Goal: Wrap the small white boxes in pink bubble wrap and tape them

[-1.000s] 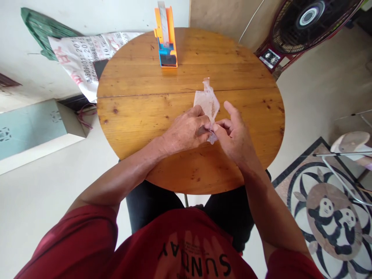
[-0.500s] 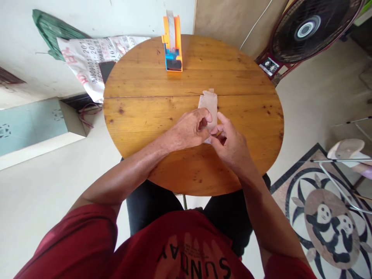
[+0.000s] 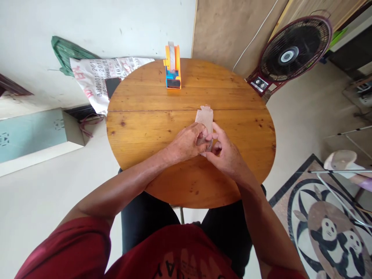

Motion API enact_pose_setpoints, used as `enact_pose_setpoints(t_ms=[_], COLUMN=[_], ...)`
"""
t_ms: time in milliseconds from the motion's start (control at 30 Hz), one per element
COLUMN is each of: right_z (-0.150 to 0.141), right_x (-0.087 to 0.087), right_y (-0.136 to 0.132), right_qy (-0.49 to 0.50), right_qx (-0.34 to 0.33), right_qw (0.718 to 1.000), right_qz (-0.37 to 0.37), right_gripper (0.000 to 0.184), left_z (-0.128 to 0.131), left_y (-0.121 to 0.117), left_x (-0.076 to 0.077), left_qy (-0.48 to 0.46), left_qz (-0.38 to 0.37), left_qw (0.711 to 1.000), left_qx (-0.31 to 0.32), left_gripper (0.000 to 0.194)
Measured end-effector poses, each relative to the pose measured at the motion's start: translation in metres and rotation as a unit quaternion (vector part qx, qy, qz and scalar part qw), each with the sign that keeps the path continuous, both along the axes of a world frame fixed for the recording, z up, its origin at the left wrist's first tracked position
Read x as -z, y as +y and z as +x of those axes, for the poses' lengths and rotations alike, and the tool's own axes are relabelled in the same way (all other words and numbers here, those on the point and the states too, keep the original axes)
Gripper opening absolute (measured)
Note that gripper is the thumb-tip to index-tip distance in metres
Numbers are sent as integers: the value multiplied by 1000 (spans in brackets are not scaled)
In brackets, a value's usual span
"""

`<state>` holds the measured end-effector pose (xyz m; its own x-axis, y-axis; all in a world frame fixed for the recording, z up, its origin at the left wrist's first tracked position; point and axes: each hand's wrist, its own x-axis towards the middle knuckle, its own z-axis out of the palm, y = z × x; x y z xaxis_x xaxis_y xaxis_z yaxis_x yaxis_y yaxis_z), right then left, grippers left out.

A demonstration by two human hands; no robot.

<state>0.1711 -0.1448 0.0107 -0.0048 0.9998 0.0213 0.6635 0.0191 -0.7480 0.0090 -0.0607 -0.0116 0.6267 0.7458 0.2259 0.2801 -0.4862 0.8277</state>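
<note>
Your left hand (image 3: 188, 141) is closed on the near part of a thin, pale sheet (image 3: 205, 118), with its thumb and bent fingers. Your right hand (image 3: 228, 159) is curled at the same end, with its thumb touching the sheet's near edge and its pointing finger sticking out beside it. I cannot tell if the right thumb and fingers pinch it tight. The far end of the sheet pokes out past your fingers, and its tip looks ragged.

It looks like you are working on the near end with your fingertips. I think that calls for a soft touch, because the sheet looks thin and could tear.

The sheet is near the middle of a round wooden table (image 3: 139, 130), just in front of you. An orange and blue tape holder (image 3: 178, 71) stands near the far edge, a bit to the left.

Past the table, a white bag with writing (image 3: 94, 73) and a green bag (image 3: 68, 50) are by the wall on the left. A big fan (image 3: 287, 56) is on the right, and nearer to you the floor has a panda picture (image 3: 328, 230)
</note>
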Motion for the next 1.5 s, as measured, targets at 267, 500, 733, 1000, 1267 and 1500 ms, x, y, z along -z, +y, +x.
enact_pose_setpoints(t_ms=[267, 500, 733, 1000, 1267, 1500], right_z=[27, 35, 28, 41, 59, 56], right_x=[-7, 8, 13, 1, -5, 0], right_y=[9, 20, 35, 56, 71, 95], right_qy=[144, 61, -6, 41, 108, 93], right_qx=[-23, -16, -82, -178, 4, 95], right_qw=[989, 992, 982, 979, 994, 982], right_qz=[28, 113, 170, 86, -15, -136], right_gripper=[46, 9, 16, 15, 11, 20], left_z=[-2, -2, -3, -5, -6, -5], left_y=[-1, -1, -1, -2, -3, -4], left_x=[-1, -1, 0, -1, -3, 0], left_qy=[0, 11, 20, 56, 80, 81], left_qz=[-5, 11, 33, 75, 95, 99], left_qw=[1000, 1000, 999, 996, 992, 992], left_qx=[13, -13, -5, 4, -5, -7], left_gripper=[25, 29, 24, 23, 25, 26])
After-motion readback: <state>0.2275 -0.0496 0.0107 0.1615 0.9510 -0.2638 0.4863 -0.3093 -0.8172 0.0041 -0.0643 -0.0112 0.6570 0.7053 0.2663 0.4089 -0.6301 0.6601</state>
